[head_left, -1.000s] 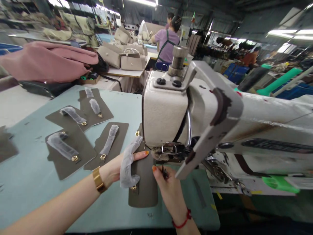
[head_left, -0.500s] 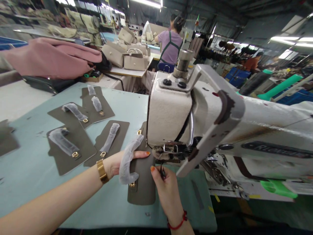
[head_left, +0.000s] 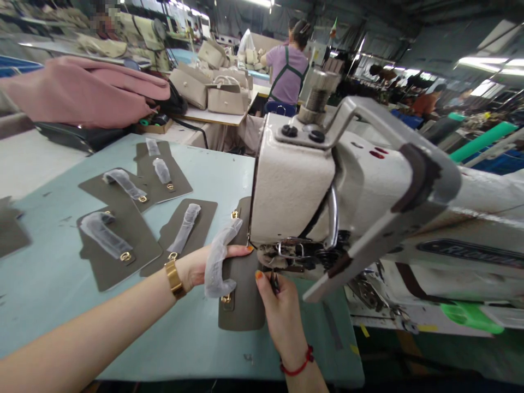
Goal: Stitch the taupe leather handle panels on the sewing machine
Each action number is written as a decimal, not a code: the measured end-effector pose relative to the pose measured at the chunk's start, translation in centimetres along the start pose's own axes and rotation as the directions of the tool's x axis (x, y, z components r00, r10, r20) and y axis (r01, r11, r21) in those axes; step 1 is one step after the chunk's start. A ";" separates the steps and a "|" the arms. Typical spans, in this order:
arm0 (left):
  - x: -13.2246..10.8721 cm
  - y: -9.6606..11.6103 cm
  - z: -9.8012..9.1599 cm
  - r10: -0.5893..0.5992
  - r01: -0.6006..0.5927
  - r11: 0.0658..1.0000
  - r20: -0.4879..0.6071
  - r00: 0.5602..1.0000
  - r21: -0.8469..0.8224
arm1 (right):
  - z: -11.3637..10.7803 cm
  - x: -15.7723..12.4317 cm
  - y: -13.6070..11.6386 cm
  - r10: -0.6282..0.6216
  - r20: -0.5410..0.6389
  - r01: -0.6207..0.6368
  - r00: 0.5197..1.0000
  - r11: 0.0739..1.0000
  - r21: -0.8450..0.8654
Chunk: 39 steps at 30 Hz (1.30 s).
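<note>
Several olive-grey leather panels (head_left: 139, 254) were laid out on a pale blue work table (head_left: 53, 327). The left hand (head_left: 196, 267), its gold wristband (head_left: 174, 278) showing, was held open and flat, with the fingers (head_left: 239, 250) extended through the loop of a plastic-wrapped strap (head_left: 216, 265) and resting on another leather panel (head_left: 241, 300). That panel lay under the fingers and ran up beneath the sewing machine head (head_left: 290, 191); its upper part was partly hidden by the machine. To the right, the panel was touched by the right hand (head_left: 282, 319), in which small snips (head_left: 274, 283) were pinched between thumb and forefinger. The tips of the snips were hidden by the fingers. The needle and presser foot could not be made out among the machine parts.
</note>
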<state>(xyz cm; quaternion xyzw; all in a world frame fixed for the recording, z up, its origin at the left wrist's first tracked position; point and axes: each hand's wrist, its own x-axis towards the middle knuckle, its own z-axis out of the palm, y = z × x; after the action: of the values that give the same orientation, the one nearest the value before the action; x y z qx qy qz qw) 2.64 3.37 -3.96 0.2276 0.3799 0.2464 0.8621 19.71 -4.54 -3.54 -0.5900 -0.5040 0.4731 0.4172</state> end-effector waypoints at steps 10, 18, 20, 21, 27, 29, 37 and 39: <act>0.0 -0.1 0.5 0.039 -0.038 0.999 -0.053 0.998 0.011 | 0.4 -0.4 1.1 0.010 -0.010 -0.010 1.000 0.999 -0.037; -1.2 -2.8 3.6 0.143 -0.180 0.972 -0.227 0.963 -0.149 | -3.7 0.0 -0.1 -0.057 0.197 0.095 0.979 0.977 -0.191; -1.3 -4.2 4.8 0.169 -0.239 0.952 -0.324 0.931 -0.190 | -5.3 0.5 -0.8 -0.057 0.248 0.127 0.967 0.954 -0.273; -1.3 -4.9 5.4 0.185 -0.274 0.941 -0.373 0.909 -0.200 | -6.1 0.8 -1.0 -0.058 0.265 0.142 0.962 0.940 -0.311; -1.3 -6.6 8.2 0.230 -0.379 0.906 -0.532 0.815 -0.189 | -8.9 1.9 -1.2 -0.095 0.296 0.229 0.951 0.857 -0.461; -1.2 -6.6 8.6 0.288 -0.418 0.897 -0.528 0.799 -0.144 | -9.1 2.0 -1.4 -0.078 0.310 0.225 0.948 0.850 -0.476; -0.9 -6.7 7.6 0.389 -0.488 0.867 -0.473 0.790 -0.100 | -8.5 2.0 -2.0 -0.018 0.316 0.153 0.949 0.900 -0.408; -1.0 -6.6 7.3 0.341 -0.430 0.899 -0.481 0.808 -0.086 | -8.4 2.1 -1.8 -0.018 0.318 0.137 0.948 0.925 -0.355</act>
<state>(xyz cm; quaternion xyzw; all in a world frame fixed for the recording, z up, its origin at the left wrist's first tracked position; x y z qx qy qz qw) 9.37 -3.88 -2.81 0.1525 0.4906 0.4983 0.6984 27.65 -2.36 -0.38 -0.5564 -0.6667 0.4382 0.2321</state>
